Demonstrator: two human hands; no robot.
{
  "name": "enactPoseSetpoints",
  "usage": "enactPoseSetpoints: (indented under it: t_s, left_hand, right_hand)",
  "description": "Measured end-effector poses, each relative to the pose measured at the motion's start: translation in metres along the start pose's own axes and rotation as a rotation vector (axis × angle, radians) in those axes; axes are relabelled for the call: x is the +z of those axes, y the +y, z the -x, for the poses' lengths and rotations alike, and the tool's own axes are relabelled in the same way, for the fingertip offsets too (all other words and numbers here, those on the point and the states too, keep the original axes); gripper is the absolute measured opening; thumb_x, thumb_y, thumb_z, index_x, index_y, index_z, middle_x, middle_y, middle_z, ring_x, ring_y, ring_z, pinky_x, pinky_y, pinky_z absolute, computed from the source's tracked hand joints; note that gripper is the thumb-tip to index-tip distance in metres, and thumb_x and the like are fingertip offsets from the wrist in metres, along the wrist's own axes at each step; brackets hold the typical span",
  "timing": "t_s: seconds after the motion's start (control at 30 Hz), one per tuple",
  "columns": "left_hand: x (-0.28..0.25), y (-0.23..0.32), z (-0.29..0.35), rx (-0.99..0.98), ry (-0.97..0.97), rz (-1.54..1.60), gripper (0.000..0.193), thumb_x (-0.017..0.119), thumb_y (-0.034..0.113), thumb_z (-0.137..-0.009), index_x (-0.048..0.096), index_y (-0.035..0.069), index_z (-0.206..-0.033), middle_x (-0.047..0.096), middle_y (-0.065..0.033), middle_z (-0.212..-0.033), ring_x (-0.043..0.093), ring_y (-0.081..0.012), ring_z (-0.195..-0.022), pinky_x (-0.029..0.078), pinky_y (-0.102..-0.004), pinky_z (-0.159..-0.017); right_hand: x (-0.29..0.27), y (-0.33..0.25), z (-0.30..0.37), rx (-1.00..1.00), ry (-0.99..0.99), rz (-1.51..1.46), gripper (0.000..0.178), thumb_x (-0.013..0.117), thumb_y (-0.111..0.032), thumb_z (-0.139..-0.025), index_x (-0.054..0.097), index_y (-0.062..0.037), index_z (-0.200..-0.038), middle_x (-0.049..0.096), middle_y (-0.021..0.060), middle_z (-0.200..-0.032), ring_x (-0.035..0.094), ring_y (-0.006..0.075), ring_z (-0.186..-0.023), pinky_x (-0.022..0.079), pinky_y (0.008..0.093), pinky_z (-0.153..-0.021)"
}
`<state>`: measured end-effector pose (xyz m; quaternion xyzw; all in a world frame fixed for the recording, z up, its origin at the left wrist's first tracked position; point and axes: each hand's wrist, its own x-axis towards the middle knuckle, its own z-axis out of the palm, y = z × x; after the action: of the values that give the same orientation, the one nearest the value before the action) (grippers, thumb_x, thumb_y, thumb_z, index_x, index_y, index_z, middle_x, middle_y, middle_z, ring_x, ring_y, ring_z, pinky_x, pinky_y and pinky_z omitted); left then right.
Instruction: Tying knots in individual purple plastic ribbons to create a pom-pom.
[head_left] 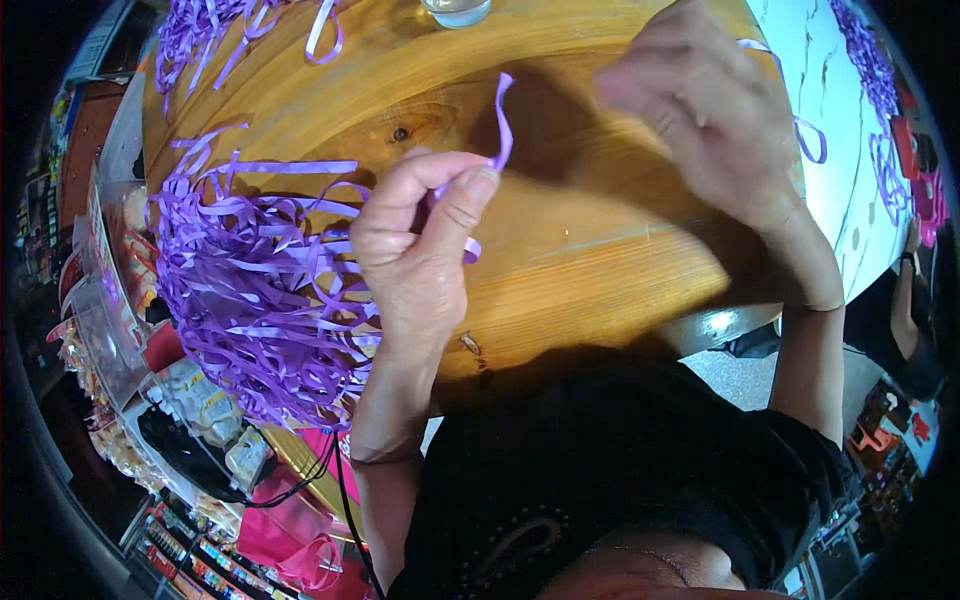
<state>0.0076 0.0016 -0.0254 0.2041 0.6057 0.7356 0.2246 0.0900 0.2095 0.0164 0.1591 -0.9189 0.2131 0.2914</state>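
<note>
My left hand [425,215] is closed in a pinch over the wooden table. Between its thumb and forefinger is a narrow purple ribbon [503,125], whose free end stands up and curls above the fingertips. A short bit of ribbon also shows below that hand. Beside it on the left lies a big tangled heap of purple ribbons [260,290]. My right hand [705,110] is raised over the table's right side, apart from the left. Motion smears its fingers, so whether it holds anything is not visible.
More purple ribbons [200,40] lie at the far left of the wooden table [590,260]. A small glass [458,10] stands at the far edge. To the right, a white marbled surface [820,60] bears further ribbons [885,165]. Black cables [340,490] and plastic bags [205,400] are at left.
</note>
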Motion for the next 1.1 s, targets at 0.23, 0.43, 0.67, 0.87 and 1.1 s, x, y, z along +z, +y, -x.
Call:
enactPoseSetpoints:
  t_s: [0.23, 0.43, 0.67, 0.87, 1.1]
  left_hand:
    - [0.000, 0.003, -0.003, -0.020, 0.000, 0.003, 0.006, 0.066, 0.001, -0.079, 0.065, 0.002, -0.085, 0.047, 0.0056, -0.065, 0.037, -0.0009, -0.052, 0.027, -0.0166, -0.045]
    - [-0.001, 0.001, -0.004, 0.096, -0.070, -0.116, 0.006, 0.066, 0.001, -0.079, 0.064, 0.002, -0.085, 0.045, 0.0051, -0.064, 0.037, -0.0009, -0.052, 0.028, -0.0166, -0.043]
    - [-0.007, 0.014, -0.008, 0.165, 0.152, -0.131, 0.006, 0.066, 0.000, -0.079, 0.064, 0.001, -0.085, 0.044, 0.0050, -0.065, 0.036, -0.0009, -0.052, 0.029, -0.0163, -0.042]
    - [-0.011, 0.018, -0.006, 0.166, 0.168, -0.057, 0.005, 0.066, 0.000, -0.079, 0.064, 0.001, -0.084, 0.044, 0.0047, -0.065, 0.035, -0.0005, -0.052, 0.030, -0.0163, -0.039]
    - [-0.021, 0.020, -0.008, 0.162, 0.222, -0.069, 0.005, 0.066, 0.001, -0.079, 0.064, 0.001, -0.084, 0.044, 0.0049, -0.066, 0.035, -0.0008, -0.053, 0.029, -0.0164, -0.042]
  right_hand:
    - [-0.007, -0.009, -0.014, -0.016, -0.098, 0.034, 0.034, 0.072, -0.014, -0.066, 0.067, -0.0072, -0.100, 0.062, 0.0081, -0.094, 0.056, 0.0227, -0.091, 0.045, 0.0345, -0.077]
    - [0.015, -0.003, 0.000, -0.003, -0.059, -0.059, 0.038, 0.071, -0.017, -0.066, 0.066, -0.0081, -0.103, 0.061, 0.0083, -0.106, 0.056, 0.0239, -0.094, 0.045, 0.0345, -0.079]
    - [-0.009, 0.012, -0.036, 0.126, 0.048, 0.090, 0.025, 0.069, -0.006, -0.072, 0.066, -0.0049, -0.097, 0.061, 0.0098, -0.105, 0.057, 0.0243, -0.094, 0.046, 0.0333, -0.076]
    - [0.024, 0.059, -0.095, -0.244, 0.162, 0.243, 0.024, 0.061, -0.013, -0.078, 0.067, -0.0139, -0.101, 0.062, 0.0110, -0.093, 0.057, 0.0306, -0.080, 0.047, 0.0382, -0.069]
    - [0.034, 0.053, -0.121, -0.131, -0.223, 0.033, 0.032, 0.057, -0.013, -0.072, 0.064, -0.0199, -0.102, 0.061, 0.0142, -0.073, 0.059, 0.0267, -0.066, 0.046, 0.0360, -0.061]
